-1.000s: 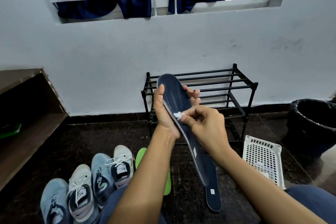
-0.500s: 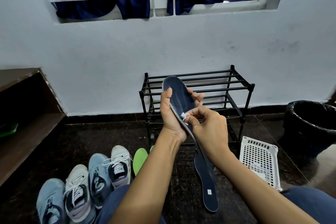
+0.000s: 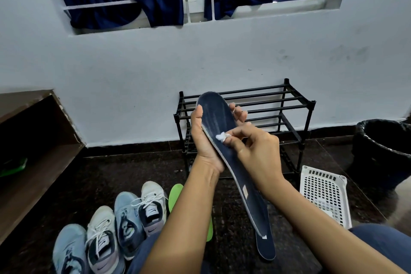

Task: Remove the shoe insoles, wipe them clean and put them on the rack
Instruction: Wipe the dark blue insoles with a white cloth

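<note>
Observed from my remote station, head view.

1. The left grip (image 3: pixel 204 140) holds a navy insole (image 3: pixel 219 115) in mid-air, in front of the black rack (image 3: pixel 289 104). The thumb is curled over its left edge and the fingers wrap behind its right edge. The toe end points up and the heel end slants down to the right.
2. The right grip (image 3: pixel 258 151) pinches a small white wad (image 3: pixel 221 137) between thumb and forefinger. The wad is pressed on the insole's face, about mid-length. Pale streaks mark the face above the wad.
3. A pale label (image 3: pixel 245 190) sits on the insole's lower part. I cannot read any writing on it.
4. A second insole (image 3: pixel 265 249), also navy, shows below the heel end and carries a small white tag. I cannot tell whether it is held or lies on the floor (image 3: pixel 111 173).
5. Four shoes (image 3: pixel 124 229) stand side by side on the floor at lower left. Their tongue labels bear a swoosh-shaped mark, and no lettering is legible.
6. A green insole (image 3: pixel 174 198) lies just beside the shoes.
7. A white basket (image 3: pixel 322 193) stands right of the rack, and a black bin (image 3: pixel 382 147) stands further right.
</note>
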The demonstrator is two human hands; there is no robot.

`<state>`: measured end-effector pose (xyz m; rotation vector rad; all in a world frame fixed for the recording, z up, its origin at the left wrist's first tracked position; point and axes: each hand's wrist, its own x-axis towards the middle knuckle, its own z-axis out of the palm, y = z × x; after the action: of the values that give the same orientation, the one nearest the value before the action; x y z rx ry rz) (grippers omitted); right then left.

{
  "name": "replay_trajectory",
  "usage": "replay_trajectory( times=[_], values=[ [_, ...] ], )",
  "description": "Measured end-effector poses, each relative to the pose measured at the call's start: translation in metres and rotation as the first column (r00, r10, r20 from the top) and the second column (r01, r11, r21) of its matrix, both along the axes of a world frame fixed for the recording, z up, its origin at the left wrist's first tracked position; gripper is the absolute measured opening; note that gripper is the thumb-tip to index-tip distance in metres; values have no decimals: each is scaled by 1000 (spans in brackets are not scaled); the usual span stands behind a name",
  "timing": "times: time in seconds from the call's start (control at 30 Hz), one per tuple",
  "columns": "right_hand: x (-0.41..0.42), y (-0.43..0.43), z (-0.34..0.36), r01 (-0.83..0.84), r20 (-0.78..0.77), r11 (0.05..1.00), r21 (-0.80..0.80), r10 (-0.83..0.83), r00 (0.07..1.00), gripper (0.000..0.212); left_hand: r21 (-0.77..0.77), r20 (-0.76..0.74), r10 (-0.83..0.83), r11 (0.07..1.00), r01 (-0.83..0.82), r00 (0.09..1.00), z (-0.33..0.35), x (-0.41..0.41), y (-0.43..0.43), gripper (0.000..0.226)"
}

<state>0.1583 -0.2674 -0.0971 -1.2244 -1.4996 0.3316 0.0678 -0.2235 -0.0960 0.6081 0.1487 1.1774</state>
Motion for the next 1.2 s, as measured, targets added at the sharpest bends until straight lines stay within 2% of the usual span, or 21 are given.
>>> replay_trajectory(
  times=[0.07,0.13,0.2,0.3,0.43,0.53,0.7,0.8,0.87,0.93,1.07,1.13,1.2],
  values=[
    [-2,-8,2,-126,-13,989,-83,125,992,5,34,3,9,999,-9,1000,0,-10,5,68],
    [-2,-14,5,-259,-103,948,-188,243,965,9,62,33,9,998,-11,999,1,-17,9,68],
    [-2,-18,5,-314,-179,920,-234,277,944,12,79,45,8,997,-12,999,1,-21,11,66],
    [-3,-19,3,-207,-133,955,-210,182,974,12,58,24,31,998,-33,999,1,-14,7,60],
    [2,-9,-1,-59,-107,982,-180,40,993,6,-9,-119,114,993,-116,986,-3,5,-3,56],
    [4,-2,-4,78,-4,987,-141,-79,997,5,-32,-163,132,990,-139,978,-5,14,-6,49],
    [1,4,-2,267,93,963,-46,-262,961,3,-45,-120,105,993,-111,987,-3,20,-3,40],
    [2,11,0,321,58,946,-36,-319,946,4,-42,-51,37,998,-39,998,-3,21,-4,46],
    [4,13,1,231,-41,972,-37,-233,972,4,-19,-31,15,1000,-15,999,-1,19,-3,57],
    [3,10,3,59,-121,996,-63,-66,990,4,13,-38,29,1000,-28,999,0,13,1,64],
    [3,2,3,-247,-120,943,-223,225,967,8,45,-30,92,995,-91,995,-2,-6,12,73],
    [7,1,4,-345,-187,895,-282,301,935,9,48,-27,84,995,-83,996,-2,-10,13,76],
    [10,-1,3,-343,-210,891,-298,289,934,10,56,-48,75,996,-72,996,-3,-8,13,73]
  ],
)
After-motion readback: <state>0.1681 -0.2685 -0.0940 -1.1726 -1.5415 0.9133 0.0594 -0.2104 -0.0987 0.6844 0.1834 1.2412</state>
